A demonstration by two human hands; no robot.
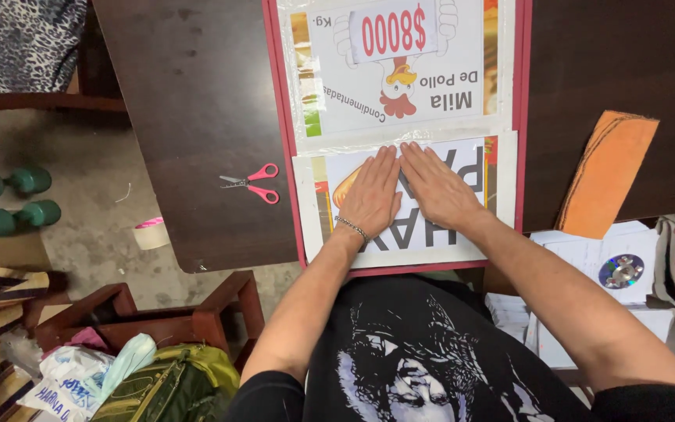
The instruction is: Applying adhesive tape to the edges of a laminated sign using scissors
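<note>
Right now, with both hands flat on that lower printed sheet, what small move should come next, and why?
Probably slide the left hand and right hand apart, outward toward the sheet's side edges. Both lie palm-down, side by side at the middle of the lower printed sheet on the red board, so its edges look unpressed. The pink scissors lie untouched on the dark table.

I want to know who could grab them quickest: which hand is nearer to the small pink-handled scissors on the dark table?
Left. The left hand lies flat on the printed paper sign, just right of the pink-handled scissors. The right hand rests beside it, farther from them.
</note>
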